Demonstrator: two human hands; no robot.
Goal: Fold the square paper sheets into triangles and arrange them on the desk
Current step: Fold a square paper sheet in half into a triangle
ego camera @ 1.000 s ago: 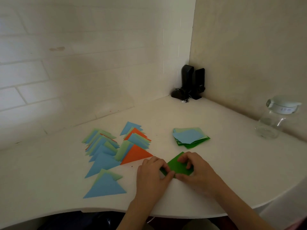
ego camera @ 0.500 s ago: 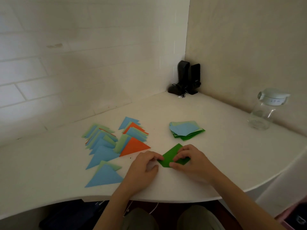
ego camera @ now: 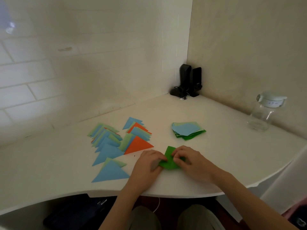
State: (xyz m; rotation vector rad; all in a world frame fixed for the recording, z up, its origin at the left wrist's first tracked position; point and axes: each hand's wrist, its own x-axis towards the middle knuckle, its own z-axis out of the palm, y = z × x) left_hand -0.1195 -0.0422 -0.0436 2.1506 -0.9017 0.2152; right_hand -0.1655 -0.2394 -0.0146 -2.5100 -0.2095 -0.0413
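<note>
A dark green paper sheet (ego camera: 169,158) lies partly folded on the white desk (ego camera: 216,146) near its front edge. My left hand (ego camera: 147,165) pinches its left corner with curled fingers. My right hand (ego camera: 189,161) holds its right side, fingers curled over the fold. A stack of unfolded square sheets (ego camera: 187,131), light blue on top and green beneath, sits behind my hands. To the left lie several folded triangles (ego camera: 114,140) in blue, light green and orange, overlapping in rows.
A clear glass jar with a white lid (ego camera: 264,112) stands at the right by the wall. Black speakers and a cable (ego camera: 187,82) fill the back corner. The desk's curved front edge (ego camera: 166,195) runs just below my wrists.
My hands have drawn closer together over the green sheet, and the paper is folded further, with its left edge lifted under my left fingers. The camera tipped slightly downward.
</note>
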